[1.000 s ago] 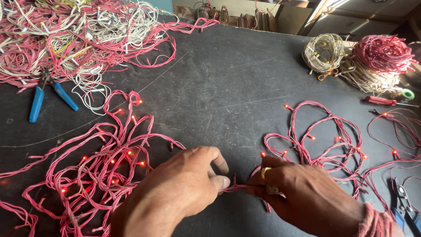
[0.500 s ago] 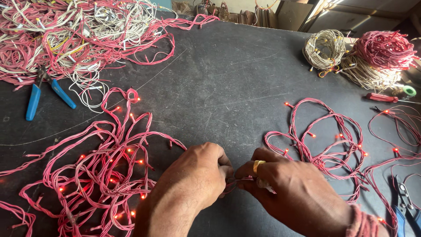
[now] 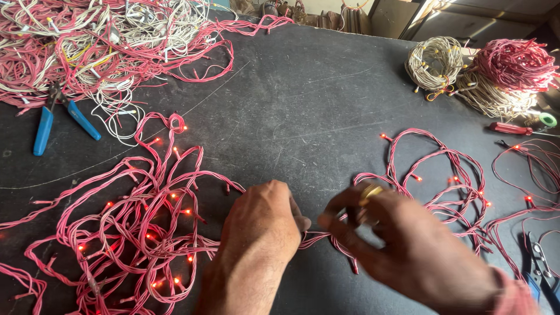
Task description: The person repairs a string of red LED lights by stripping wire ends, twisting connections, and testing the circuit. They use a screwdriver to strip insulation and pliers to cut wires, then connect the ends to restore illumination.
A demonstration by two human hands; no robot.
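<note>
Left hand [image 3: 259,227]: knuckles up, fingers curled down and pinched on a pink light string [image 3: 318,238] at the near middle of the worktop [image 3: 303,105]. Fingertips hidden under the hand.

Right hand [image 3: 402,245]: blurred, just beside the left, thumb and forefinger closed toward the same stretch of string; a gold ring [image 3: 370,192] on one finger. Whether it actually grips the wire cannot be told through the blur.

Pink light string: twisted pink wire with small red bulbs, lit. It runs from the gap between the hands both ways. To the left it joins a loose tangled heap [image 3: 134,233] of the same wire, many bulbs glowing. To the right it leads into flat loops [image 3: 443,175] lying on the worktop, also lit.

Worktop: dark grey, scuffed, with a thin pale line across its left half.

Far left corner: a large pile of mixed wires [image 3: 99,41], pink, white and red, unlit.

Blue-handled pliers [image 3: 55,119]: lying at the near edge of that pile, handles spread.

Far right: a coil of pale wire [image 3: 434,61], and beside it a coil of pink wire [image 3: 516,61] resting on more pale wire.

Red-handled tool [image 3: 510,128]: near the coils, lying flat.

Green tape roll [image 3: 547,119]: just beyond the red-handled tool.

Second pliers [image 3: 539,262]: right edge, near the right wrist, partly cut off.
</note>
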